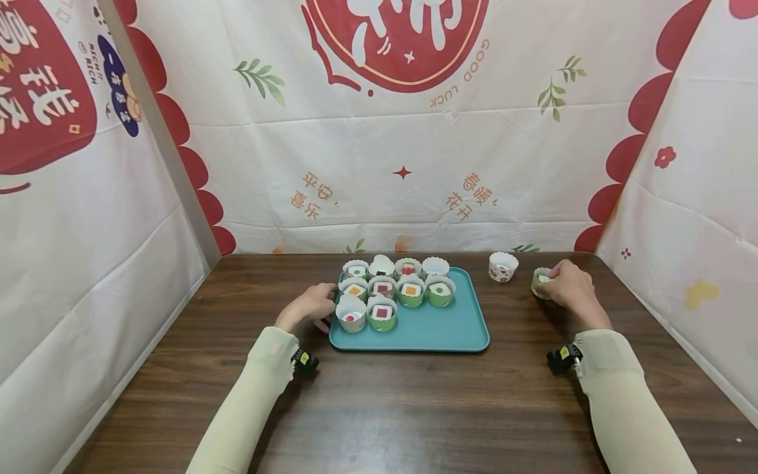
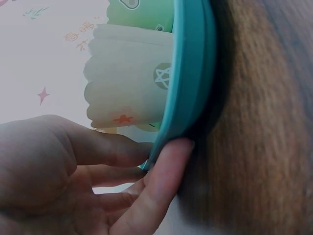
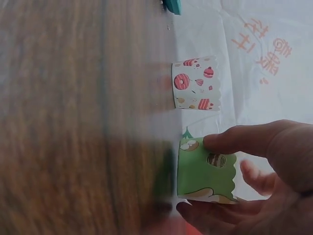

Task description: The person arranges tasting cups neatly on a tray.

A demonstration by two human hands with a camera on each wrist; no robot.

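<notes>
My left hand (image 1: 309, 306) pinches the left rim of a teal tray (image 1: 429, 332); the left wrist view shows thumb and fingers on either side of that rim. Several paper baking cups stand on the tray in rows, among them a white cup (image 1: 352, 318) nearest my left hand and a green cup (image 1: 381, 316) beside it. Small pieces lie in these cups, some with coloured squares. Over at the right, my right hand (image 1: 573, 291) holds a green paper cup (image 3: 208, 169) by its sides, at the tabletop. Something pale shows inside it; the fingers hide part.
A white paper cup with red cake prints (image 1: 503, 268) stands upright between the tray and my right hand. The brown wooden table (image 1: 414, 408) ends at a white printed cloth (image 1: 385, 151) behind, with more cloth hanging at both sides.
</notes>
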